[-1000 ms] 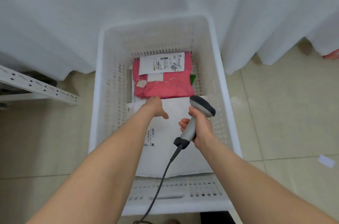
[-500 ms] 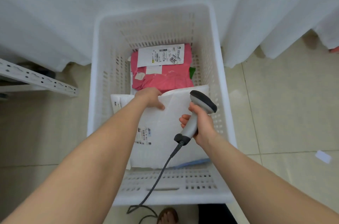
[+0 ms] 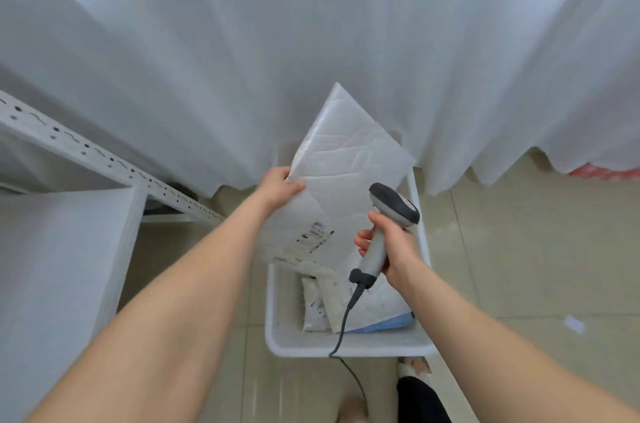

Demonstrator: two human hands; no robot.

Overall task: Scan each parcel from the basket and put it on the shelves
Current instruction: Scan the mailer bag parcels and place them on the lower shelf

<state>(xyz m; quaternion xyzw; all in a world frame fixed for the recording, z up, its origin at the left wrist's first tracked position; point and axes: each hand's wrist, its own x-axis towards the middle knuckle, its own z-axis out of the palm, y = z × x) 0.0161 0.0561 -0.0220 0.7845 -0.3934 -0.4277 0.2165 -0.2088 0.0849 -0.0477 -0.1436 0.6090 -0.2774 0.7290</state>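
My left hand (image 3: 278, 187) pinches the left edge of a large white padded parcel (image 3: 343, 166), held up tilted above the white plastic basket (image 3: 346, 346). A printed label (image 3: 313, 237) shows on the parcel's lower part. My right hand (image 3: 391, 249) grips the handle of a grey barcode scanner (image 3: 393, 208), whose dark head sits just right of the parcel. The scanner's cable (image 3: 346, 315) hangs down over the basket's front rim. Inside the basket lie more pale parcels (image 3: 318, 298) and a blue one (image 3: 388, 324) at the bottom right.
A white metal shelf unit (image 3: 69, 249) with a perforated rail (image 3: 104, 156) stands at the left. White curtains (image 3: 311, 24) hang behind the basket. The floor is beige tile, with a scrap of paper (image 3: 575, 324) at the right and my foot (image 3: 414, 365) by the basket.
My left hand has lifted the white parcel out of the basket and tilted it upright. My view has risen, so the pink parcel is hidden. My right hand keeps hold of the scanner.
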